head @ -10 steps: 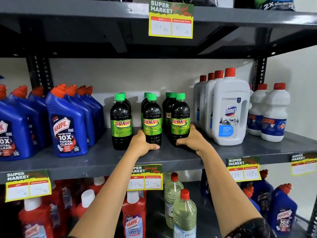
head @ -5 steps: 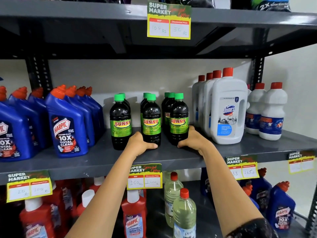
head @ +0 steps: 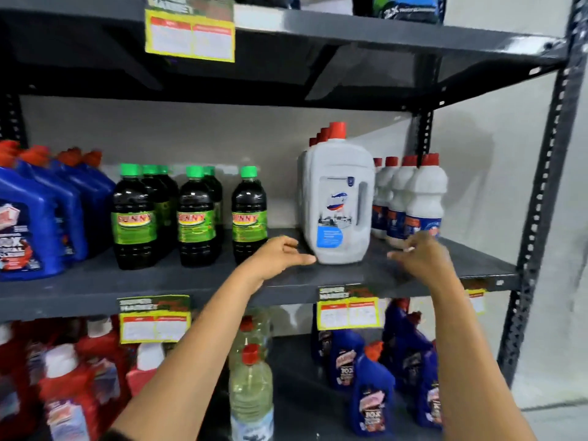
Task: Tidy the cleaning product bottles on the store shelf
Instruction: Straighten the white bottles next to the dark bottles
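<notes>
A row of large white jugs with red caps (head: pixel 337 198) stands on the middle shelf (head: pixel 197 281). My left hand (head: pixel 278 254) is open at the front jug's lower left corner, fingertips touching it. My right hand (head: pixel 420 256) hovers open to the jug's right, in front of several small white bottles with red caps (head: pixel 421 198). Dark bottles with green caps (head: pixel 194 218) stand in rows left of the jugs. Blue Harpic bottles (head: pixel 35 221) fill the shelf's far left.
The lower shelf holds red bottles (head: pixel 73 386), two pale clear bottles (head: pixel 251 386) and blue bottles (head: pixel 372 383). Yellow price tags (head: pixel 348 310) hang on the shelf edges. A dark perforated upright (head: pixel 541 198) bounds the shelf on the right.
Both hands let go of the dark green-capped bottles and moved right to the large white jug. The view swung right as well.
</notes>
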Demonstrator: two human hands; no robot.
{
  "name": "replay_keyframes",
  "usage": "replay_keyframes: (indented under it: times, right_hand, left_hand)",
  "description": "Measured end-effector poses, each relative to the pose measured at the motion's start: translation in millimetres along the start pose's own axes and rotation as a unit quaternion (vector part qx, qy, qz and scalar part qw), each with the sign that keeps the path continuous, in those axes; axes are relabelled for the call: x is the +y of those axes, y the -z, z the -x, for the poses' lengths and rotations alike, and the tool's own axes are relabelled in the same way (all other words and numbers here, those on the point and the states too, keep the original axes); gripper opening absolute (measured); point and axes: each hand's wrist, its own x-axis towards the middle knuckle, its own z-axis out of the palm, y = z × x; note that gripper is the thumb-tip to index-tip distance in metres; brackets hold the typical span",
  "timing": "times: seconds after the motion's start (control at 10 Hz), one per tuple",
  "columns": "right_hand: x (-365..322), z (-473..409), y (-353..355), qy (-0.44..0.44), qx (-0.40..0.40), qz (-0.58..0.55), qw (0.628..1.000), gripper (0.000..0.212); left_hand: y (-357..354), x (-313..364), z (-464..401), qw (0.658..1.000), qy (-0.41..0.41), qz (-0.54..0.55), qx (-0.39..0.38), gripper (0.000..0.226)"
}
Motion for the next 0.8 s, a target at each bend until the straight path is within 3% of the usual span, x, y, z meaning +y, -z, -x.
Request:
replay_keyframes:
  times: [0.1, 0.2, 0.5, 0.8]
  right_hand:
    - [28, -24, 8, -0.035, 0.055, -0.002, 0.998, 0.085]
    - [41, -48, 5, -0.034, 0.014, 0.006, 0.999, 0.101]
    - [45, -57, -2, -0.051, 0.051, -0.041, 0.997, 0.080]
    - [42, -53, 12, -0.073, -0.007, -0.022, 0.997, 0.088]
  left_hand:
    - [-22, 9, -30, 0.998, -0.010, 0.061, -0.009, 0.058]
    - [-38, 15, -48, 0.996, -0.008, 0.093, -0.013, 0.047]
    - [-41, 17, -54, 0.995, 0.019, 0.099, -0.013, 0.043]
    - [-34, 13, -47, 0.997, 0.027, 0.068, -0.016, 0.057]
